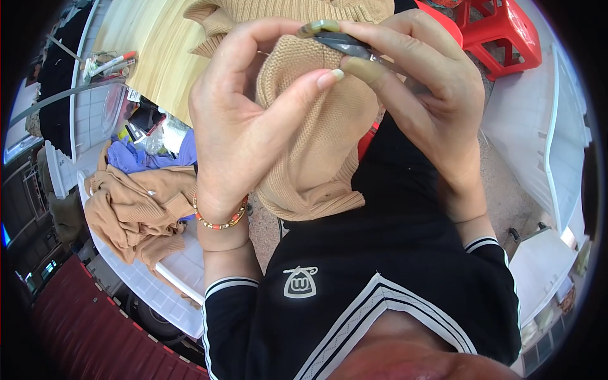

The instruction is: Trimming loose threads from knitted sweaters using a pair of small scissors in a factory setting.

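Note:
My left hand (237, 123), a beaded bracelet at its wrist, pinches the edge of a tan knitted garment (316, 136) between thumb and fingers. My right hand (437, 79) is closed around small dark thread snips (345, 44), whose blades lie against the top edge of the knit beside the left fingertips. Yellowish-green coverings show on some of the fingertips there. The garment hangs down from both hands over my lap, and its ribbed part spreads onto the wooden table (152, 50) beyond. The handles of the snips are mostly hidden in my right palm.
To the left, a white plastic bin (139, 294) holds more tan knitwear (136, 209) beside purple cloth (152, 155). Pens (117, 63) lie near the table's left edge. A red stool (500, 35) stands at the far right, near a large whitish plastic container (522, 120).

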`<action>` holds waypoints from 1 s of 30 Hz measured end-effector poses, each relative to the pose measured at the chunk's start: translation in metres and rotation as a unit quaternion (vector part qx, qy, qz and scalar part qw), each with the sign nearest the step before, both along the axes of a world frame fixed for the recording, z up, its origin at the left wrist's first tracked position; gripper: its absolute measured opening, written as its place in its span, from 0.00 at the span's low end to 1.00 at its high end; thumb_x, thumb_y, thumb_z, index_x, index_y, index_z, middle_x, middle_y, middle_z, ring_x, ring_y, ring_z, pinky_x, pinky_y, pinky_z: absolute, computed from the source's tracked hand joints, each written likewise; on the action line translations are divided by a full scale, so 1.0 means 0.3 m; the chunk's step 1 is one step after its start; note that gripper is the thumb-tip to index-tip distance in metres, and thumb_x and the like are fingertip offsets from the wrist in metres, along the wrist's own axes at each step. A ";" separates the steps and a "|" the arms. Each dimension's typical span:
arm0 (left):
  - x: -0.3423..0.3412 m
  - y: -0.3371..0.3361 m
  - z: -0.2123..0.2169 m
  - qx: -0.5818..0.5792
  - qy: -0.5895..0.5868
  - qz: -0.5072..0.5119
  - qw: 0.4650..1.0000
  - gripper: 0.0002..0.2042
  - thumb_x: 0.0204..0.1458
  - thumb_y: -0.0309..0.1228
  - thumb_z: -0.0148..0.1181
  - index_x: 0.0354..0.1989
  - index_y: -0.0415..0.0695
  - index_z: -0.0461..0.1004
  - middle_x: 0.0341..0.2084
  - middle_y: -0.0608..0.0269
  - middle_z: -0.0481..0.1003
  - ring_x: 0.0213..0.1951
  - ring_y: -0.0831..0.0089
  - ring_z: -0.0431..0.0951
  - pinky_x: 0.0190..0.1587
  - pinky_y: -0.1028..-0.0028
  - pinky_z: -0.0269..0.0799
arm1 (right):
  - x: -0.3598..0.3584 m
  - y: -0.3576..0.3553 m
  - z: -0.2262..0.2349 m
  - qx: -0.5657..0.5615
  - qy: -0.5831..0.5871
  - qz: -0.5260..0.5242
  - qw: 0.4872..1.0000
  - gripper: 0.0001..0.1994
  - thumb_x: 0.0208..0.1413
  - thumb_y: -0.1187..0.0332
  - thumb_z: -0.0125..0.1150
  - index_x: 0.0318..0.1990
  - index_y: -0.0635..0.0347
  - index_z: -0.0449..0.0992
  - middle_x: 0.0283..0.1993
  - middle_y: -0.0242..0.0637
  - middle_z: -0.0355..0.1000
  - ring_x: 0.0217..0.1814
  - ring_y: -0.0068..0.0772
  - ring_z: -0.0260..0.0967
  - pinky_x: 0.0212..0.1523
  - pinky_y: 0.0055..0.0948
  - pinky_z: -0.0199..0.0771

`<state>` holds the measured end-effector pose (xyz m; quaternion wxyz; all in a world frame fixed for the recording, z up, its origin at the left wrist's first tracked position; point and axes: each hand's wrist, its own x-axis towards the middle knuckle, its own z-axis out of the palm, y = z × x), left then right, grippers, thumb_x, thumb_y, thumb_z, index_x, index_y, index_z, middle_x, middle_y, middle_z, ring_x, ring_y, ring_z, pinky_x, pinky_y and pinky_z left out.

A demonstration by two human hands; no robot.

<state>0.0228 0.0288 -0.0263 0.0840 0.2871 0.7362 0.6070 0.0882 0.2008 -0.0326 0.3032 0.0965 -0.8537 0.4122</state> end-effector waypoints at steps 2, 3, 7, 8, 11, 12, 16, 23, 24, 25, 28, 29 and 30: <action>0.002 -0.008 -0.001 0.000 0.000 0.002 1.000 0.20 0.46 0.17 0.65 0.48 0.34 0.69 0.39 0.59 0.75 0.41 0.77 0.76 0.44 0.81 0.72 | -0.010 0.000 -0.011 0.017 0.013 -0.002 1.000 0.19 0.42 0.80 0.68 0.45 0.63 0.79 0.30 0.32 0.69 0.28 0.18 0.63 0.26 0.14 0.60; 0.004 -0.010 0.004 0.002 -0.008 -0.002 1.000 0.20 0.46 0.18 0.64 0.50 0.34 0.69 0.40 0.59 0.75 0.42 0.77 0.75 0.45 0.80 0.71 | -0.011 0.000 -0.011 0.033 0.026 -0.006 0.999 0.20 0.40 0.80 0.69 0.45 0.64 0.78 0.30 0.32 0.69 0.29 0.19 0.64 0.27 0.15 0.61; 0.023 -0.018 0.032 0.068 -0.059 0.024 0.996 0.26 0.45 0.19 0.61 0.56 0.34 0.64 0.46 0.55 0.72 0.49 0.72 0.72 0.52 0.75 0.67 | -0.013 -0.034 0.041 -0.091 -0.090 -0.028 0.991 0.12 0.46 0.77 0.67 0.41 0.65 0.79 0.26 0.34 0.67 0.26 0.24 0.63 0.25 0.21 0.61; 0.031 -0.041 0.039 0.024 -0.018 0.040 0.999 0.28 0.44 0.21 0.62 0.57 0.35 0.64 0.46 0.55 0.71 0.49 0.71 0.71 0.51 0.75 0.66 | -0.014 -0.034 0.036 -0.084 -0.082 -0.031 0.993 0.13 0.46 0.77 0.67 0.42 0.65 0.79 0.26 0.34 0.67 0.26 0.24 0.63 0.25 0.21 0.61; 0.082 -0.105 0.070 -0.125 0.103 0.099 0.982 0.33 0.40 0.24 0.66 0.59 0.37 0.63 0.44 0.58 0.69 0.44 0.74 0.70 0.47 0.77 0.64 | -0.020 -0.038 0.024 -0.089 -0.075 -0.034 0.993 0.14 0.46 0.78 0.68 0.43 0.66 0.78 0.27 0.34 0.68 0.28 0.22 0.63 0.28 0.20 0.61; 0.079 -0.136 0.045 -0.136 0.125 0.106 0.977 0.34 0.39 0.24 0.67 0.59 0.37 0.63 0.43 0.59 0.69 0.43 0.75 0.68 0.46 0.78 0.64 | -0.022 -0.047 0.021 -0.107 -0.072 -0.036 0.991 0.15 0.45 0.78 0.68 0.43 0.67 0.78 0.28 0.34 0.68 0.29 0.22 0.64 0.28 0.20 0.61; 0.173 -0.167 0.038 -0.169 0.141 0.115 0.969 0.37 0.35 0.25 0.71 0.59 0.40 0.63 0.38 0.65 0.66 0.37 0.79 0.64 0.39 0.80 0.61 | -0.033 -0.055 0.024 -0.052 -0.039 -0.035 0.997 0.16 0.45 0.77 0.68 0.45 0.68 0.77 0.32 0.36 0.72 0.32 0.23 0.66 0.32 0.18 0.64; 0.198 -0.192 0.012 -0.018 -0.003 0.143 0.990 0.25 0.47 0.16 0.54 0.57 0.32 0.62 0.39 0.59 0.71 0.40 0.77 0.73 0.45 0.81 0.68 | -0.007 -0.093 0.040 -0.054 -0.044 -0.052 0.996 0.16 0.46 0.77 0.67 0.45 0.68 0.76 0.33 0.37 0.72 0.33 0.25 0.66 0.35 0.20 0.65; 0.200 -0.199 0.017 0.057 -0.071 0.146 0.985 0.24 0.48 0.16 0.52 0.57 0.30 0.61 0.37 0.59 0.72 0.40 0.77 0.73 0.46 0.81 0.67 | -0.009 -0.097 0.025 -0.054 -0.042 -0.043 0.997 0.16 0.46 0.77 0.67 0.45 0.68 0.76 0.33 0.37 0.72 0.33 0.25 0.66 0.35 0.20 0.65; 0.199 -0.208 0.029 0.084 -0.151 0.129 0.976 0.26 0.49 0.17 0.51 0.59 0.28 0.58 0.36 0.59 0.72 0.40 0.77 0.72 0.47 0.81 0.66 | -0.012 -0.095 0.001 -0.049 -0.008 -0.029 0.998 0.17 0.46 0.77 0.67 0.46 0.68 0.76 0.33 0.37 0.72 0.34 0.25 0.66 0.35 0.20 0.65; 0.146 -0.285 -0.027 0.218 -0.246 -0.015 0.944 0.25 0.50 0.17 0.50 0.60 0.31 0.57 0.42 0.57 0.73 0.42 0.79 0.72 0.44 0.83 0.64 | 0.018 -0.078 0.010 0.001 0.017 -0.004 1.000 0.18 0.45 0.76 0.68 0.46 0.67 0.76 0.34 0.36 0.71 0.34 0.26 0.66 0.35 0.21 0.64; 0.135 -0.288 -0.033 0.223 -0.244 -0.016 0.944 0.25 0.50 0.17 0.50 0.60 0.31 0.57 0.42 0.57 0.73 0.42 0.79 0.72 0.44 0.83 0.64 | 0.028 -0.077 0.021 0.042 0.007 0.006 0.999 0.18 0.45 0.75 0.69 0.46 0.67 0.76 0.34 0.36 0.71 0.33 0.26 0.66 0.35 0.21 0.64; 0.135 -0.303 -0.042 0.217 -0.242 -0.015 0.945 0.25 0.50 0.17 0.50 0.59 0.31 0.57 0.43 0.57 0.73 0.42 0.80 0.72 0.44 0.82 0.64 | 0.014 -0.101 0.013 0.028 0.051 0.040 0.998 0.19 0.44 0.74 0.70 0.47 0.66 0.76 0.35 0.36 0.71 0.32 0.26 0.65 0.33 0.21 0.63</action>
